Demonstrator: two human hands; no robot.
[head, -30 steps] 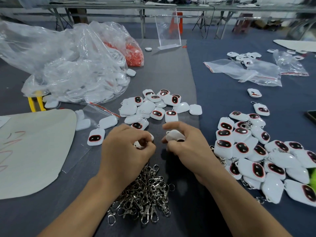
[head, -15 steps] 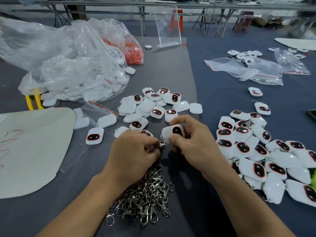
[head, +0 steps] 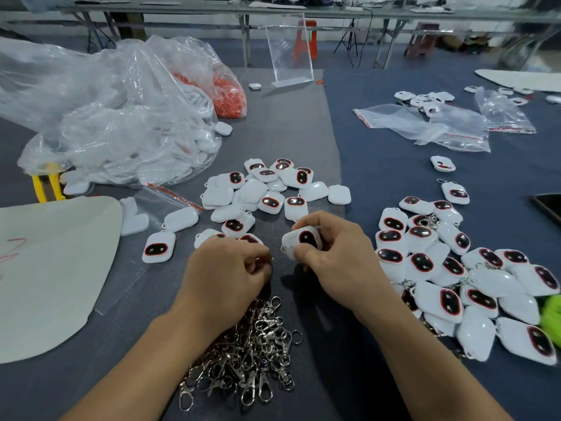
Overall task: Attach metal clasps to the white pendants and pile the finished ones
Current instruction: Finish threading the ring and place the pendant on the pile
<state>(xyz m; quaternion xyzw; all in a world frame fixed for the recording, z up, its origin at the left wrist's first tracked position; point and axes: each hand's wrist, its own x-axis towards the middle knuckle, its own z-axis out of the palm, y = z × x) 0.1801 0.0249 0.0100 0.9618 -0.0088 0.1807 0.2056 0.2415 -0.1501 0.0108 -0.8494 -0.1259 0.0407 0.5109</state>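
Note:
My right hand (head: 340, 262) pinches a white pendant (head: 302, 240) with a dark red-rimmed face turned up. My left hand (head: 227, 275) is curled closed just left of it, fingertips pressed together; a glint of metal shows at them but the clasp itself is mostly hidden. A heap of silver metal clasps (head: 252, 354) lies under and below my left wrist. Loose white pendants (head: 267, 189) are scattered beyond my hands. A pile of pendants with clasps (head: 455, 275) spreads to the right.
A big clear plastic bag of white parts (head: 115, 126) and an orange-filled bag (head: 227, 92) sit at back left. A pale sheet (head: 51, 268) lies left. Zip bags (head: 425, 126) and an acrylic stand (head: 291, 53) are farther back. A green object (head: 552, 317) shows at the right edge.
My right hand turned the pendant so its dark face shows upward. My hands came together, then drew slightly apart; my left hand shifted a little down over the clasp heap.

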